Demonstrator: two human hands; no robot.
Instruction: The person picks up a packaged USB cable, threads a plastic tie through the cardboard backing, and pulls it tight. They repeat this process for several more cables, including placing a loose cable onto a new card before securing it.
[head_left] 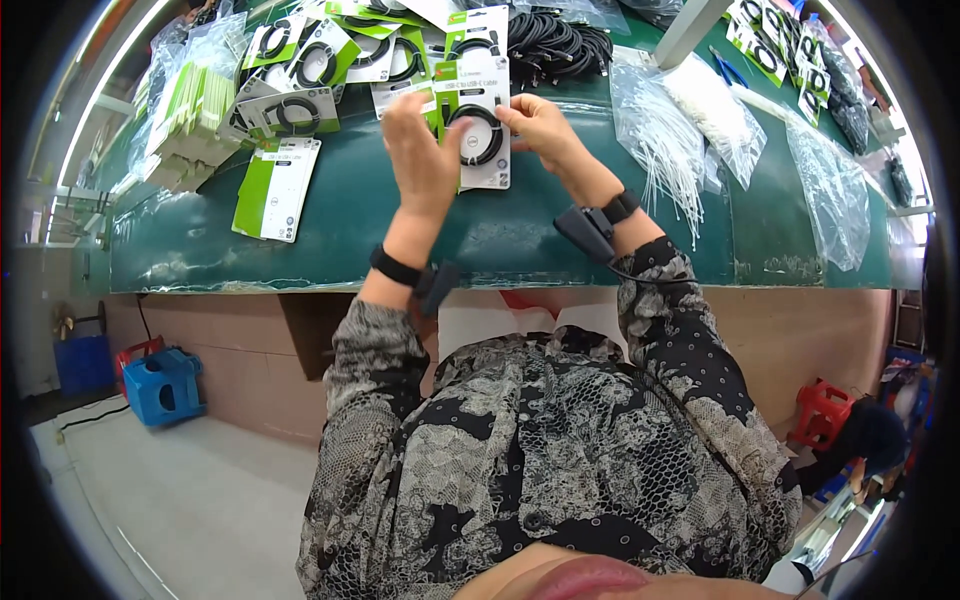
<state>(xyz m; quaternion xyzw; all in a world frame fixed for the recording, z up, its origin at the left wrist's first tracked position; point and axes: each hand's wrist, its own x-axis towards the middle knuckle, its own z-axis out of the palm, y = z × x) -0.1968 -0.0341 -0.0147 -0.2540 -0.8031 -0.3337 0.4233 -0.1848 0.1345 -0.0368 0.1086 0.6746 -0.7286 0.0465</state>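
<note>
In front of me is a white and green cable card (492, 178) with a coiled black cable (481, 135) fastened to it. My right hand (545, 132) pinches the card's right edge between thumb and fingers. On the other side, my left hand (418, 160) is raised with thumb and fingers apart, the thumb close to the coil. Another cable card (472, 45) lies just beyond. Both wrists carry black straps with small devices.
Many carded cables (318, 62) are heaped at the far left. Flat cards (277, 190) lie beside a stack of cards (195, 120). Loose black cables (558, 45) are piled behind my hands. White cable ties (665, 140) spill from a bag on the right, near a metal post (690, 32).
</note>
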